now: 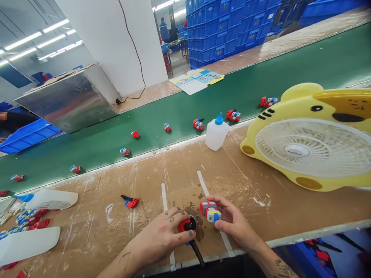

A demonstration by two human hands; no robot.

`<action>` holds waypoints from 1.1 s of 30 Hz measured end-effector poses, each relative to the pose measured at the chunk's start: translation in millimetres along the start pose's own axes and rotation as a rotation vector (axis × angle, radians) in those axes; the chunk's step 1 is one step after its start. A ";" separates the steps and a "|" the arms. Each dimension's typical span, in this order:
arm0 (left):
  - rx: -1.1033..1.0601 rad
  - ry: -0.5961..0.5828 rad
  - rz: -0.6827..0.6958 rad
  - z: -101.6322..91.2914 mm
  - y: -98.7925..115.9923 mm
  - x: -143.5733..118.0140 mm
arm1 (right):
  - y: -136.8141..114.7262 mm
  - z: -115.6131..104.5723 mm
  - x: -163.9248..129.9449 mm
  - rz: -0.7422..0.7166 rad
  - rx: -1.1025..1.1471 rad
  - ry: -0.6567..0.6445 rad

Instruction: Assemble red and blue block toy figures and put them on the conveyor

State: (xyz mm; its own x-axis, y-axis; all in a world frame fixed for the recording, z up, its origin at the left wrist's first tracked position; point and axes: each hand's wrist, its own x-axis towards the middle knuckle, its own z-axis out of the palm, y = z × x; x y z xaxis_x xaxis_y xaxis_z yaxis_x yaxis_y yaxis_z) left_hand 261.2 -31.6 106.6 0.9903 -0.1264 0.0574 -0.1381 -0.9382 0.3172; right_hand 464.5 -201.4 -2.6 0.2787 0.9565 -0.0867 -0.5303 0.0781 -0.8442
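Observation:
My left hand (166,231), low in the middle, has its fingers wrapped round a red plastic toy part (183,226) with a black round piece and a long black rod that points toward the near table edge. Just to its right, my right hand (232,224) pinches a small red, white, blue and grey toy piece (209,210) between thumb and fingers. A small gap separates the two pieces. Wet spots mark the table (199,193) beneath them. Left of my hands lies another red part (131,202) with a black rod.
A green conveyor belt (101,143) carries several small toy pieces. A white bottle with a blue tip (216,133) stands beside a yellow fan (290,154). At left, bottles (52,199) lie among toy pieces. A blue bin (313,255) with red parts sits below the edge at right.

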 end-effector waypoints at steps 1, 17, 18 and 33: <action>0.075 -0.051 0.030 -0.2 1.6 4.8 | -0.4 0.5 -0.3 0.003 0.002 0.000; -0.661 0.443 -0.462 23.2 -9.3 -2.7 | -11.6 17.7 -2.0 -0.140 -0.484 -0.015; -0.690 0.469 -0.489 25.3 -10.3 -3.1 | -13.9 20.6 0.8 -0.158 -0.538 -0.019; -0.562 0.989 -0.684 27.7 -43.4 72.7 | -41.3 76.0 105.0 -0.735 -1.057 0.131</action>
State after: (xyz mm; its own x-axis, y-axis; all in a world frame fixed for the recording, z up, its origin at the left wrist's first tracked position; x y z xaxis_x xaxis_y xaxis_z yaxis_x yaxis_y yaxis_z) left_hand 339.6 -9.0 70.7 0.4679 0.8259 0.3146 0.1573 -0.4281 0.8899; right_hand 454.9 -82.8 63.4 0.3413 0.7450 0.5731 0.6491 0.2541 -0.7170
